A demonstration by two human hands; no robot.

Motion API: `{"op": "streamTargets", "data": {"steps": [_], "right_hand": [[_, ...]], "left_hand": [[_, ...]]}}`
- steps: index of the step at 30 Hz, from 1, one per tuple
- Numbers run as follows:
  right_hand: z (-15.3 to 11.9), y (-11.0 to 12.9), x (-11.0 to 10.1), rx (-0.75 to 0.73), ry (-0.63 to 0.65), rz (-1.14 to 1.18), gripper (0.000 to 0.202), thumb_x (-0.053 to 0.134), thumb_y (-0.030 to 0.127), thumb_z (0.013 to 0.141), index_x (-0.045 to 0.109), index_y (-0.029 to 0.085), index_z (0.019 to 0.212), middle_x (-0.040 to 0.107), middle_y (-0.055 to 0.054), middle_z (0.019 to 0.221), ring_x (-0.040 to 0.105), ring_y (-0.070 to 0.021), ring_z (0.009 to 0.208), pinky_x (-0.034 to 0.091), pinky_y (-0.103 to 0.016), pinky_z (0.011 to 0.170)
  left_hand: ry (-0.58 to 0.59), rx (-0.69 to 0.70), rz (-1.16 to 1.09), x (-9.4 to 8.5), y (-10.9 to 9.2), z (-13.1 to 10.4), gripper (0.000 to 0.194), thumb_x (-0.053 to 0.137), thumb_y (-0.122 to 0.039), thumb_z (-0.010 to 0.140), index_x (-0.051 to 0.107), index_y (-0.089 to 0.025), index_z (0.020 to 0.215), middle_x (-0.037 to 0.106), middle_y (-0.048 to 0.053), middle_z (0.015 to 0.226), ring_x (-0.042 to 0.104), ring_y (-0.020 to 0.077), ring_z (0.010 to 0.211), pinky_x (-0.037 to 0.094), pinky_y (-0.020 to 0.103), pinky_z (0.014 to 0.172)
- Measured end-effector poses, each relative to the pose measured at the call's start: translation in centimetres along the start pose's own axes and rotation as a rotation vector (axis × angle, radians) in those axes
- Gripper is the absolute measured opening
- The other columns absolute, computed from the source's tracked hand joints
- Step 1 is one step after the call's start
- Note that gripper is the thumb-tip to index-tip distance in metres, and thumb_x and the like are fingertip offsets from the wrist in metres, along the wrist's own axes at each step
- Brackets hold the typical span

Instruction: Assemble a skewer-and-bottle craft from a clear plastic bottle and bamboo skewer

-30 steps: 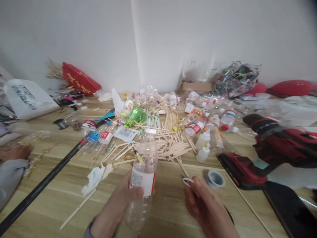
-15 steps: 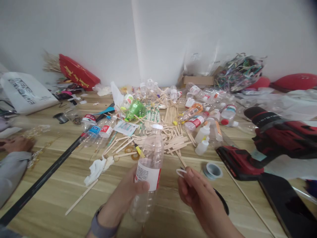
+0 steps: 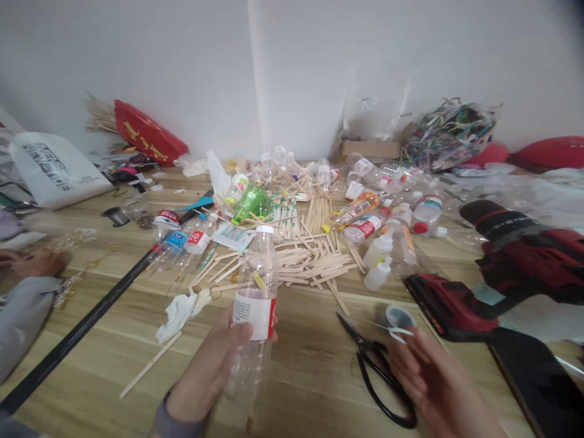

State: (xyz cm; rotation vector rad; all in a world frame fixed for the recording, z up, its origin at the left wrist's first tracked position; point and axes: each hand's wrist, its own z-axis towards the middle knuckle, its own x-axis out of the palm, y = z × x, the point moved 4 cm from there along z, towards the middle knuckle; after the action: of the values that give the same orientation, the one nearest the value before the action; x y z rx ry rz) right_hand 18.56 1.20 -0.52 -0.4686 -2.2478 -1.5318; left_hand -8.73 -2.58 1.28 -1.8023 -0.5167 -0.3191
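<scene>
Bottle point(image 3: 253, 304), capped and empty, upright above the table point(image 3: 310, 359) in the left hand point(image 3: 214, 365), fingers wrapped shut round its label — thin plastic, could buckle or slip if squeezed; right hand point(image 3: 429, 377) pinches a small white loop point(image 3: 398, 331) beside the scissors point(image 3: 376, 371).

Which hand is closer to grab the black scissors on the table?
Right. The right hand is beside the black scissors, pinching only a small white ring. The left hand is busy gripping the clear plastic bottle.
</scene>
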Motion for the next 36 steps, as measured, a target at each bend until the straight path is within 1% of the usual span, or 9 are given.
{"op": "streamTargets", "data": {"steps": [6,11,15,19,24,29,32,34,36], "right_hand": [[0.1,1.8,-4.7,-0.007,-0.165,0.066,0.048,0.079,0.045,0.063,0.040,0.020,0.054,0.032,0.007,0.050,0.025,-0.0055,0.038,0.033,-0.019,0.030],[-0.3,2.5,-6.3,-0.032,-0.261,0.143,0.049,0.081,0.038,0.060,0.036,0.022,0.055,0.026,0.008,0.047,0.024,-0.0058,0.036,0.034,-0.018,0.029],[-0.2,2.2,-4.8,-0.036,-0.242,0.093,0.051,0.084,0.041,0.056,0.037,0.021,0.054,0.031,0.008,0.048,0.027,-0.0060,0.038,0.034,-0.019,0.031],[0.1,-0.2,-1.6,-0.028,-0.101,-0.162,0.045,0.075,0.054,0.068,0.048,0.020,0.058,0.041,0.005,0.051,0.033,-0.0082,0.044,0.033,-0.021,0.039],[-0.1,-3.9,1.4,0.001,0.059,-0.595,0.055,0.059,0.068,0.076,0.049,0.019,0.054,0.038,0.006,0.044,0.029,-0.0076,0.042,0.022,-0.023,0.044],[-0.6,-5.7,2.1,0.032,0.183,-0.845,0.054,0.053,0.067,0.078,0.044,0.022,0.051,0.035,0.006,0.042,0.031,-0.0094,0.040,0.023,-0.025,0.044],[-0.6,-6.0,1.8,0.036,0.188,-0.851,0.047,0.052,0.063,0.080,0.048,0.021,0.058,0.041,0.006,0.046,0.033,-0.0095,0.039,0.023,-0.025,0.041],[-0.6,-5.5,1.7,-0.050,0.126,-0.827,0.037,0.057,0.059,0.079,0.057,0.022,0.079,0.046,0.006,0.052,0.037,-0.0106,0.040,0.026,-0.024,0.041],[-1.0,-4.9,2.0,-0.177,0.044,-0.806,0.040,0.063,0.053,0.077,0.058,0.023,0.101,0.051,0.005,0.059,0.044,-0.0126,0.046,0.033,-0.025,0.043]], "left_hand": [[-0.072,-0.026,-0.084,-1.1,0.0,-0.8,0.041,0.085,-0.038,0.052,0.073,-0.015,0.083,0.075,0.007,0.077,0.068,0.0212,0.065,0.051,0.026,0.058],[-0.057,-0.010,0.004,-1.9,-0.1,-1.3,0.043,0.085,-0.039,0.053,0.073,-0.015,0.086,0.074,0.009,0.079,0.068,0.0228,0.068,0.053,0.028,0.063],[-0.042,0.017,-0.010,-1.9,0.1,-1.2,0.045,0.085,-0.042,0.053,0.073,-0.015,0.087,0.074,0.008,0.080,0.067,0.0211,0.065,0.051,0.026,0.059],[-0.019,0.047,-0.027,-1.0,0.0,-1.1,0.054,0.082,-0.048,0.056,0.072,-0.015,0.098,0.074,0.009,0.083,0.068,0.0221,0.069,0.052,0.027,0.062],[0.172,-0.039,-0.092,0.6,0.0,-0.7,0.079,0.082,-0.054,0.053,0.063,-0.016,0.120,0.073,0.013,0.095,0.068,0.0225,0.069,0.051,0.026,0.057],[0.261,-0.002,-0.396,1.1,-0.6,0.2,0.066,0.082,-0.056,0.049,0.070,-0.019,0.103,0.073,0.009,0.091,0.067,0.0180,0.065,0.052,0.021,0.051],[0.245,0.069,-0.463,1.1,-1.0,0.4,0.062,0.082,-0.053,0.049,0.071,-0.017,0.098,0.071,0.005,0.079,0.065,0.0142,0.058,0.050,0.018,0.047],[0.160,0.061,-0.438,1.0,-1.0,0.5,0.057,0.082,-0.050,0.050,0.070,-0.016,0.094,0.069,0.003,0.076,0.065,0.0144,0.060,0.050,0.018,0.047],[0.034,0.033,-0.372,1.0,-0.9,0.7,0.050,0.083,-0.046,0.051,0.069,-0.016,0.088,0.071,0.004,0.077,0.067,0.0165,0.064,0.052,0.021,0.053]]}}
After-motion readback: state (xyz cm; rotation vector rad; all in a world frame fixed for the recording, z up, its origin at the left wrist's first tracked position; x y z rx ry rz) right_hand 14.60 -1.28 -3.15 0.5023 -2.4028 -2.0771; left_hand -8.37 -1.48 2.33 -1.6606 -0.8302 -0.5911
